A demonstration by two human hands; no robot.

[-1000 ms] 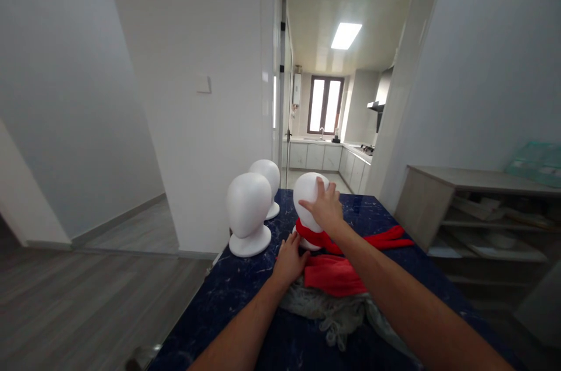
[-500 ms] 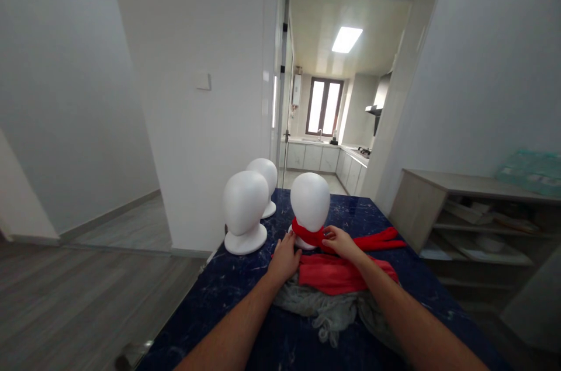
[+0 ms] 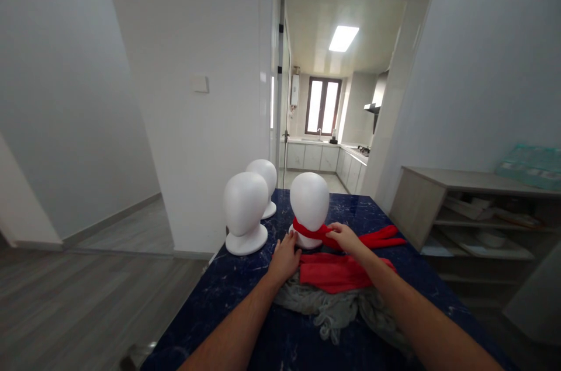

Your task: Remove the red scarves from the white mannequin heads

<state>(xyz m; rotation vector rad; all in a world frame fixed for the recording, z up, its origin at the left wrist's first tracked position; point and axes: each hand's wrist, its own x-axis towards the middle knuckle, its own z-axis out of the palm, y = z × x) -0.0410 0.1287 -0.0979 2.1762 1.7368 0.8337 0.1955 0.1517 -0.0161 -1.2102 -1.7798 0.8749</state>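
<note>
On the dark blue marble table (image 3: 245,295), the right hand (image 3: 346,236) is pinching the red scarf (image 3: 337,269) at the neck of the nearest white mannequin head (image 3: 309,201), while the left hand (image 3: 284,257) is resting open beside its base, the scarf trailing rightward.

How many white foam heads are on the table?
3: one wearing the red scarf by the hands, one bare left of it, one behind that, partly hidden.

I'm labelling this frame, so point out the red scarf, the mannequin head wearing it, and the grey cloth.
red scarf (image 3: 346,271): head view, on the folded part lying on the table.
mannequin head (image 3: 309,198): head view, on its smooth white front.
grey cloth (image 3: 337,312): head view, on the crumpled middle.
</note>
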